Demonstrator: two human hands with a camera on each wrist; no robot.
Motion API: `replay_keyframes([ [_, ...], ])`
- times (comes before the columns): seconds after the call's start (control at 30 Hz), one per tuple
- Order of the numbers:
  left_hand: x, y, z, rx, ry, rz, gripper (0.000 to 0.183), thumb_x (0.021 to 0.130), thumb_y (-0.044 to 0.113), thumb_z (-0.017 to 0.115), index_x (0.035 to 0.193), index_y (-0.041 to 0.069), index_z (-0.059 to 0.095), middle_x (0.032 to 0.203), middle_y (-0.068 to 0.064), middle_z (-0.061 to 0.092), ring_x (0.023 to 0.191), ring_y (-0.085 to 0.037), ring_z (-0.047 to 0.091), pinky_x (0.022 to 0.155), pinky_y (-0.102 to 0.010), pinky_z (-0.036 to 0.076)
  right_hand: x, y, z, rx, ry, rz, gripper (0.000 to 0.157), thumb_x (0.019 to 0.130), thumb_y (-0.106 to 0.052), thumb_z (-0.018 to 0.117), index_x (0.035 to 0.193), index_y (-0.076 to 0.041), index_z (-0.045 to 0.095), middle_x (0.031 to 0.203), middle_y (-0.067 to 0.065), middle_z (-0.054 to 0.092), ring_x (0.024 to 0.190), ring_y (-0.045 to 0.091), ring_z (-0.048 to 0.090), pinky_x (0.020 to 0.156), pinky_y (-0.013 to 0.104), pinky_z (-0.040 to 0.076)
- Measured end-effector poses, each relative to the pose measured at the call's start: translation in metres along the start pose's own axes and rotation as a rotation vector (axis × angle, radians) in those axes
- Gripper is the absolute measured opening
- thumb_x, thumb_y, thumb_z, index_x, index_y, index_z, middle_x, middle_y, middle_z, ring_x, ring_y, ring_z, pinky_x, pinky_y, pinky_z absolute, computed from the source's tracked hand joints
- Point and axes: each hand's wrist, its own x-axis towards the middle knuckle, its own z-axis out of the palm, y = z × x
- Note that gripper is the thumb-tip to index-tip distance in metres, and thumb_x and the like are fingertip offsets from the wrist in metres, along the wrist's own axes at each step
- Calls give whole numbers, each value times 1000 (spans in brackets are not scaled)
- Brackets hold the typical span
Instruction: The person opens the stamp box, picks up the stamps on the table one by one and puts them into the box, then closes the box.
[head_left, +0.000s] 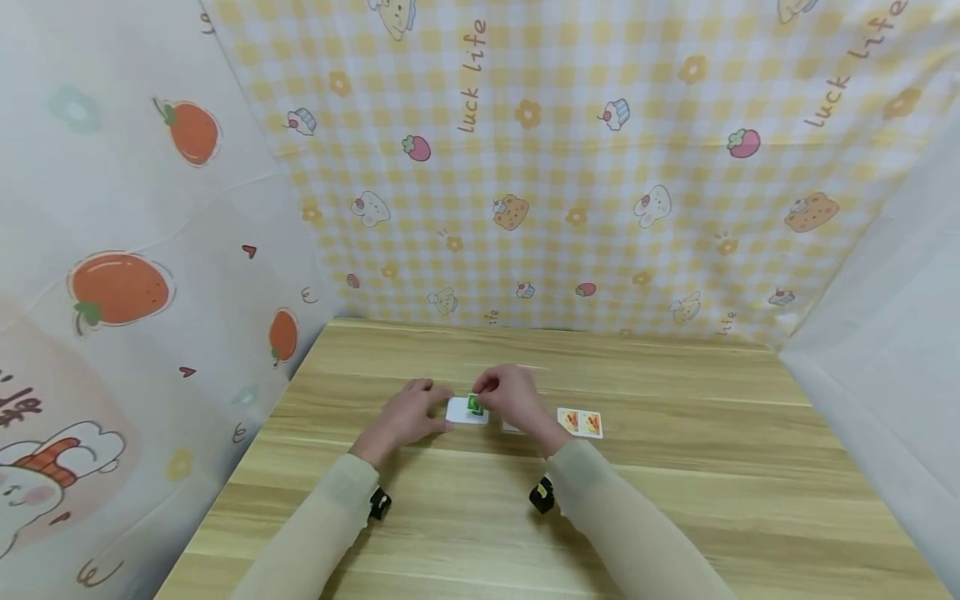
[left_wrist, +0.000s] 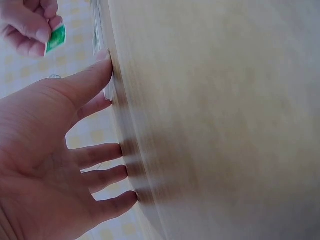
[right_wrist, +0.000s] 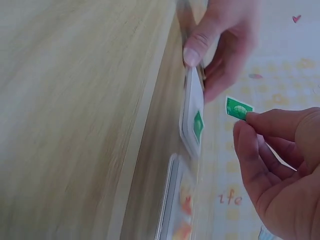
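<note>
Between thumb and index finger, my right hand pinches a small green sticker with a white edge, just above a stack of white cards. Another green sticker lies on the top card, near its right end. My left hand rests at the stack's left end, thumb and index finger touching its edges. Its other fingers are spread, nearly straight, with their tips on the table. Beneath my right wrist, a further white card is mostly hidden.
To the right lies a card stack with two orange pictures. Everything rests on a wood-grain table. A yellow checked cloth hangs behind the table, with white cloths at both sides. Black wrist cameras hang under both sleeves.
</note>
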Motion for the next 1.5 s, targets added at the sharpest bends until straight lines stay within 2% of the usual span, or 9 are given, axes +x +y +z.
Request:
replay_keyframes([
  [0.17,0,1,-3,-12,5,-13,60,87,40,79,140,20,61,148,-23,46,139,-44,37,104,-65,37,12,-8,12,-87,-3,-30,8,85,-5,78,83,-12,75,76,-6,67,70,11,62,64,26,52],
  [0.33,0,1,-3,-1,-1,-20,60,87,41,79,140,20,61,149,-22,45,140,-43,36,105,-64,37,20,-6,22,-158,-2,-43,11,82,-3,79,79,-13,75,71,-6,65,64,11,58,57,25,49],
  [0.63,1,0,-2,9,-2,-15,59,87,41,79,139,20,62,148,-23,46,139,-43,36,105,-64,37,26,1,32,-258,1,17,13,81,-5,78,78,-17,73,75,-7,65,65,12,59,57,27,49],
  [0.9,1,-1,0,3,5,-5,58,87,41,79,139,20,62,148,-23,46,139,-44,37,105,-64,36,27,1,40,-354,-1,25,14,80,-2,75,82,-17,75,78,-8,65,71,12,58,63,28,49],
  [1.33,1,0,1,12,-7,-14,59,88,42,78,140,21,61,148,-22,46,139,-42,37,105,-63,37,26,1,41,-418,-5,18,12,82,-5,77,84,-17,74,79,-7,62,72,14,56,63,28,47],
  [1.5,1,0,1,13,-6,-11,58,88,42,78,139,21,61,148,-22,46,139,-42,37,104,-64,37,27,2,40,-406,-3,16,12,83,-7,76,84,-18,73,80,-7,62,72,13,56,63,27,48],
])
